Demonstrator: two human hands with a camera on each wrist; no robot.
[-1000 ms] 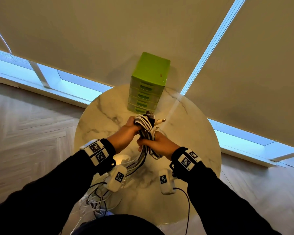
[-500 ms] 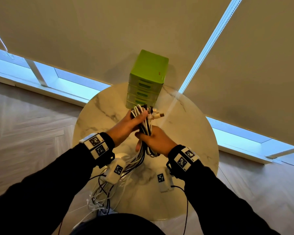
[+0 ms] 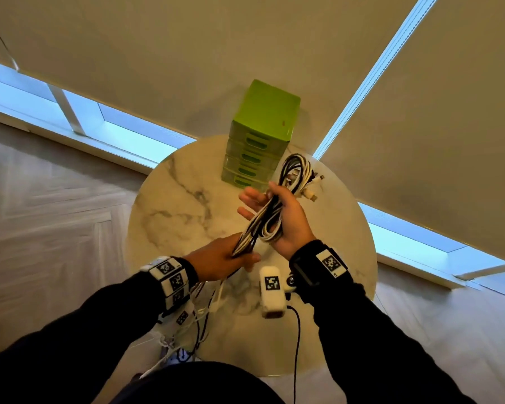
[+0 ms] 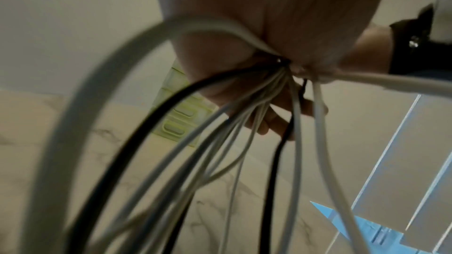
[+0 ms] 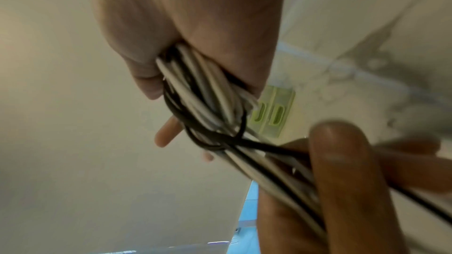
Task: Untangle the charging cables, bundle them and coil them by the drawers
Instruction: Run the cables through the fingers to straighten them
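Both hands hold the bundle of white and black charging cables (image 3: 270,211) above the round marble surface (image 3: 169,217), near the green plastic drawers (image 3: 257,147). Right hand (image 3: 286,223) clamps the loops with its thumb, fingers (image 3: 250,199) extended; left hand (image 3: 216,262) grips the trailing strands, apparently tensioning them for another wrap.

Cannot tell plug types on the cables (image 3: 277,196), too small. Lower runs hidden behind left hand (image 3: 219,262), then lost below desk (image 3: 169,217) edge. Blurred strands in both wrist views; drawers (image 3: 254,158) partly masked by loops.
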